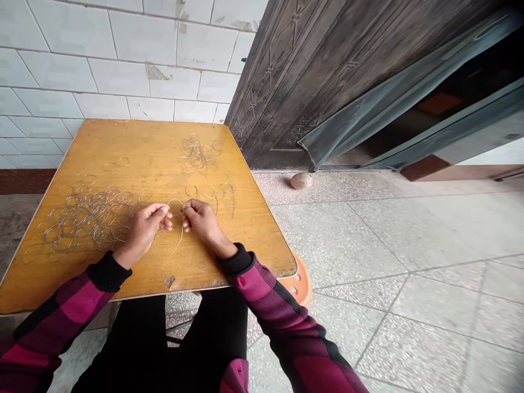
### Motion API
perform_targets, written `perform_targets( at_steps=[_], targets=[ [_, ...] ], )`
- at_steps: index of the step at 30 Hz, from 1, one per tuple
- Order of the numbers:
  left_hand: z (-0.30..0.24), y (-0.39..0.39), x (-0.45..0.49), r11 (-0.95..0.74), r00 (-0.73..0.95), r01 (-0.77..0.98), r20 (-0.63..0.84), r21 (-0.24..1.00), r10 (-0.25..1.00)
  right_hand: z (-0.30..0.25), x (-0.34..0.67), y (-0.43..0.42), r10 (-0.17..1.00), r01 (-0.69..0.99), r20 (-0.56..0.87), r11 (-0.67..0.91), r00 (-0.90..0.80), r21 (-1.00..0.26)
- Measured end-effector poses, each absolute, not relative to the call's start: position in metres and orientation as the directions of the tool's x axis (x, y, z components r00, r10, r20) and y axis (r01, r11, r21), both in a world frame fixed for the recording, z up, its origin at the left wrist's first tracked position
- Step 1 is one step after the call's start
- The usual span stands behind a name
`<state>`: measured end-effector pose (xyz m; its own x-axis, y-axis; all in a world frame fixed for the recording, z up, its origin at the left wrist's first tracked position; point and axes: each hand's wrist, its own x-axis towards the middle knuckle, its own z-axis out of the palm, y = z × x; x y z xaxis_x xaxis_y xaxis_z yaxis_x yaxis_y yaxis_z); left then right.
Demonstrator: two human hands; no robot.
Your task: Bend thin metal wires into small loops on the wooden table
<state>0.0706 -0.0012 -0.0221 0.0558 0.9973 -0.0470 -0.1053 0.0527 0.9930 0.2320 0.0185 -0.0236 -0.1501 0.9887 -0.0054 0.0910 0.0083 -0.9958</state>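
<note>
Between my hands a thin wire (181,236) is bent into a loop, with one loose tail hanging toward me. My left hand (148,222) pinches the loop's left side between thumb and forefinger. On the right side of the same loop, my right hand (200,217) is closed in a pinch. A large tangle of bent wire loops (88,215) lies just left of my left hand. Beyond my right hand sit a few single wires, each with a round loop and a tail (227,190). Farther back is a smaller heap of wires (195,152).
The yellow wooden table (155,273) has a worn, chipped front edge and stands against a white tiled wall (135,33). An orange stool (302,281) shows under its right corner. A dark carved door (282,82) and a round stone-like object (301,181) are to the right.
</note>
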Motion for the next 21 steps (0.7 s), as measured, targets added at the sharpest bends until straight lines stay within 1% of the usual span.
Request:
perform_targets(
  at_steps=[2, 5, 7, 9, 12, 14, 17, 21],
  targets=[
    [-0.023, -0.004, 0.071, 0.057, 0.107, -0.055, -0.051, 0.997, 0.993, -0.025, 0.235, 0.021, 0.99, 0.073, -0.005, 0.006, -0.144, -0.997],
    [-0.025, -0.009, 0.073, 0.063, 0.29, 0.141, -0.102, 0.988, 0.952, -0.025, 0.236, 0.022, 0.991, 0.058, 0.006, 0.013, -0.131, -0.998],
    [-0.025, -0.013, 0.076, 0.031, 0.379, 0.263, -0.133, 0.964, 0.916, -0.025, 0.236, 0.022, 0.989, 0.055, 0.002, 0.01, -0.145, -0.998],
    [-0.024, -0.018, 0.08, -0.022, 0.416, 0.34, -0.13, 0.94, 0.9, -0.026, 0.236, 0.022, 0.988, 0.066, 0.003, 0.013, -0.154, -0.998],
    [-0.021, -0.026, 0.084, -0.093, 0.445, 0.4, -0.105, 0.912, 0.889, -0.025, 0.241, 0.027, 0.994, 0.117, 0.035, 0.047, -0.105, -0.992],
    [-0.019, -0.031, 0.085, -0.166, 0.499, 0.42, -0.074, 0.892, 0.863, -0.023, 0.249, 0.031, 0.997, 0.134, 0.046, 0.053, -0.054, -0.99],
    [-0.017, -0.035, 0.083, -0.303, 0.581, 0.42, 0.004, 0.856, 0.814, -0.017, 0.267, 0.034, 1.0, 0.096, 0.001, 0.002, -0.005, -0.995],
    [-0.015, -0.034, 0.079, -0.391, 0.575, 0.423, 0.091, 0.818, 0.813, -0.011, 0.298, 0.026, 0.998, 0.06, -0.056, -0.057, 0.021, -0.997]
  ],
)
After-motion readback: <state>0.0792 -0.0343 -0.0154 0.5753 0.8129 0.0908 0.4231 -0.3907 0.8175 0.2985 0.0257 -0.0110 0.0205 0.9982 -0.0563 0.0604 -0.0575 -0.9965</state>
